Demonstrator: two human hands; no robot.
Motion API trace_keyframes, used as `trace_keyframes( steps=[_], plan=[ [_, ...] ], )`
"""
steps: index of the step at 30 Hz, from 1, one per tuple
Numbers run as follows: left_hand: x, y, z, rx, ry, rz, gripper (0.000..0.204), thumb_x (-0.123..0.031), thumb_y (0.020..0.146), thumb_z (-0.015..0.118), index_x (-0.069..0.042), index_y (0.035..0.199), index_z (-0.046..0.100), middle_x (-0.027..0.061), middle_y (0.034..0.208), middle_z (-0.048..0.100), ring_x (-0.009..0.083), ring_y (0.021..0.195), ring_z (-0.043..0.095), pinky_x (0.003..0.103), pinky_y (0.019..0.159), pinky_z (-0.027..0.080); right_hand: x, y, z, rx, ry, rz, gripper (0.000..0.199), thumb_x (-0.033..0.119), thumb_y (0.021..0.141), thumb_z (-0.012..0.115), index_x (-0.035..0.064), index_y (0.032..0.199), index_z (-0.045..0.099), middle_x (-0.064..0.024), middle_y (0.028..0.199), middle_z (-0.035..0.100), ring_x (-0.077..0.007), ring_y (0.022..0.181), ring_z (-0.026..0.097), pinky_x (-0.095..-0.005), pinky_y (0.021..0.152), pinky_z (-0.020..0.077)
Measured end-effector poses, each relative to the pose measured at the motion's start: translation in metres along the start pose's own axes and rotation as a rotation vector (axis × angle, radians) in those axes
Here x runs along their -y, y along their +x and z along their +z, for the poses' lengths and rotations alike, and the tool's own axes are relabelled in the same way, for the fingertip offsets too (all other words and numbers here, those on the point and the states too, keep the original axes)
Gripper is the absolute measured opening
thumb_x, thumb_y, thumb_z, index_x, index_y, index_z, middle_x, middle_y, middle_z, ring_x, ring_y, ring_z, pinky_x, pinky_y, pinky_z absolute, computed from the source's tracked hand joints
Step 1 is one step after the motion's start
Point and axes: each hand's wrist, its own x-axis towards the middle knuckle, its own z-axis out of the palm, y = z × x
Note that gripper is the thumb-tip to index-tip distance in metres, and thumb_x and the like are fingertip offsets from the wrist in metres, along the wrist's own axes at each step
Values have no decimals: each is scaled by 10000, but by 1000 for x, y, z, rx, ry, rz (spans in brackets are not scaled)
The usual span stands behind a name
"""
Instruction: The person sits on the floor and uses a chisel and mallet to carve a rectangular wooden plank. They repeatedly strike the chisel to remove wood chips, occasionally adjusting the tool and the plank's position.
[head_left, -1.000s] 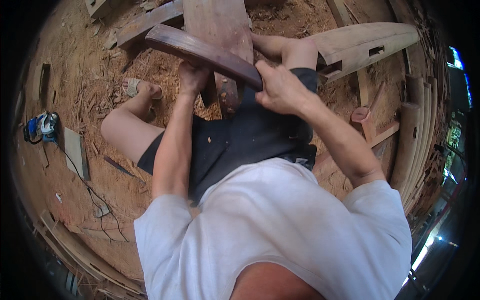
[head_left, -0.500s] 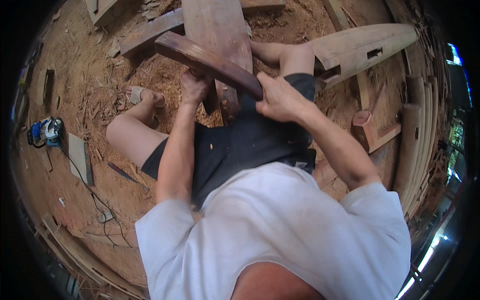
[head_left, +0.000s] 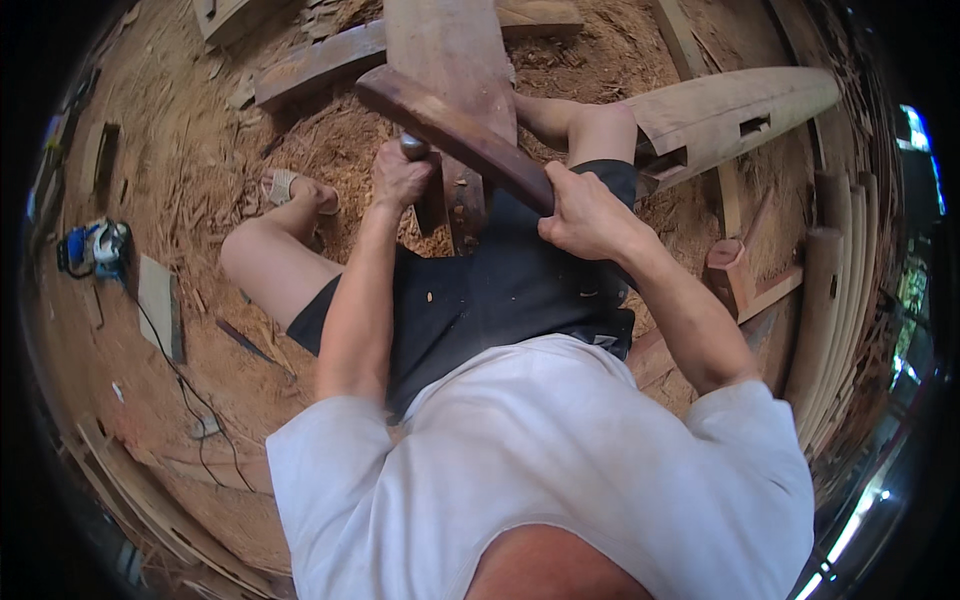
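Note:
My right hand [head_left: 590,210] grips the near end of a long dark brown wooden club [head_left: 465,140], which slants up to the left across a broad wooden plank [head_left: 450,60]. My left hand [head_left: 402,178] is closed round a chisel, whose rounded metal handle end [head_left: 413,147] shows above the fist. Its blade is hidden. The club's far part lies just above that metal end in the picture; whether they touch I cannot tell. The plank runs away from between my legs, and its near end, by my left hand, is dark and notched.
A tapered wooden piece with cut slots [head_left: 740,115] lies beyond my right knee. At the left sits a blue corded power tool [head_left: 95,250]. Beams [head_left: 320,65] lie at the far left, stacked timbers [head_left: 825,300] at the right. Shavings [head_left: 330,140] cover the ground.
The club has shifted to the right relative to my left hand, uncovering the chisel's metal handle end. Both hands keep their hold. The whole view has shifted slightly.

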Motion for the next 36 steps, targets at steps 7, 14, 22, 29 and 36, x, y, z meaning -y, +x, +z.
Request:
trace_keyframes(
  steps=[7,14,22,29,36],
  plan=[
    [-26,-21,-12,-112,-346,-88,146,-124,805,787,-39,825,670,-7,696,653,104,653,616,310,603,501,-1,-11,-17,-149,261,-62,440,95,732,710,-41,1138,610,-229,919,662,-372,894,681,-414,826,526],
    [-31,-3,-5,-181,-226,167,179,-159,868,806,-49,846,667,-8,650,625,63,575,583,251,525,467,23,-15,-51,-446,230,-277,402,90,761,729,1,1136,616,-90,841,600,-158,728,611,-324,653,507],
    [-3,-2,3,-123,-341,129,161,-118,852,801,-58,804,659,-28,702,634,65,640,580,261,596,484,31,-13,-49,-557,233,-409,373,58,765,717,-13,1116,612,-82,734,613,-182,631,605,-323,620,500],
    [-17,-7,1,-90,-259,88,181,-147,842,797,-31,972,746,42,889,766,97,867,701,287,785,555,23,16,10,-153,87,-195,376,98,773,717,-54,1074,550,-253,751,689,-425,790,718,-463,730,570],
    [-18,-7,-3,-73,-175,164,120,-101,839,780,-53,822,672,-44,731,635,66,716,597,284,663,521,25,5,-14,-414,226,-336,408,61,724,703,-38,1102,585,-213,745,637,-374,681,640,-403,675,526]
  ],
)
